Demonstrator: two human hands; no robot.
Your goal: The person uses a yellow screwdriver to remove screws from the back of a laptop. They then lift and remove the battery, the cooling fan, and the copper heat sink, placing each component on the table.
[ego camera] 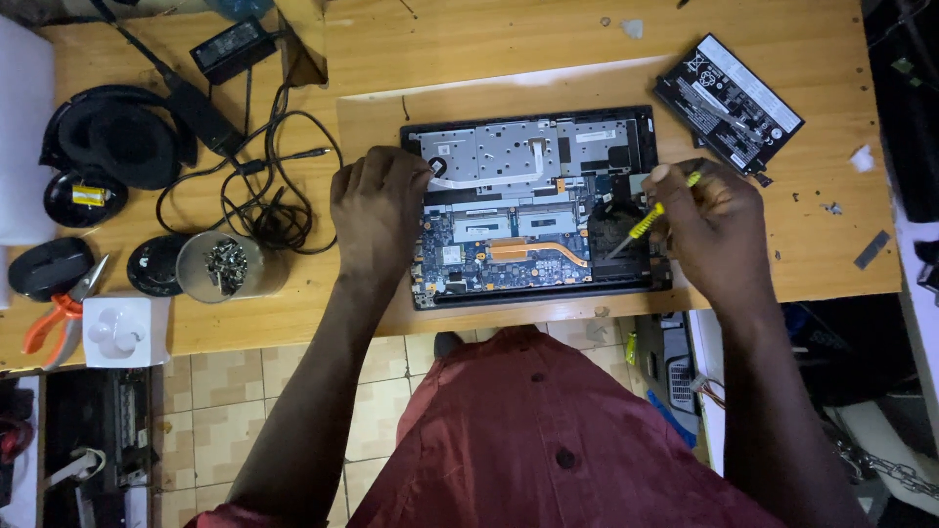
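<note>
Even overhead light, sharp, dim edges

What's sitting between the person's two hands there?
In the head view, the opened laptop lies between the left hand and right hand: its circuit board and a copper pipe. The right hand holds a yellow screwdriver.

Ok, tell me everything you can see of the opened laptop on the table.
The opened laptop lies flat on the wooden table, bottom cover off, dark frame around exposed insides. The far half shows silvery metal plating; the near half holds a blue circuit board crossed by a copper-coloured heat pipe. The left hand rests on its left edge. The right hand holds a yellow-handled screwdriver with its tip down at the right side, near a dark fan area. A removed black battery lies apart, beyond its right corner.
</note>
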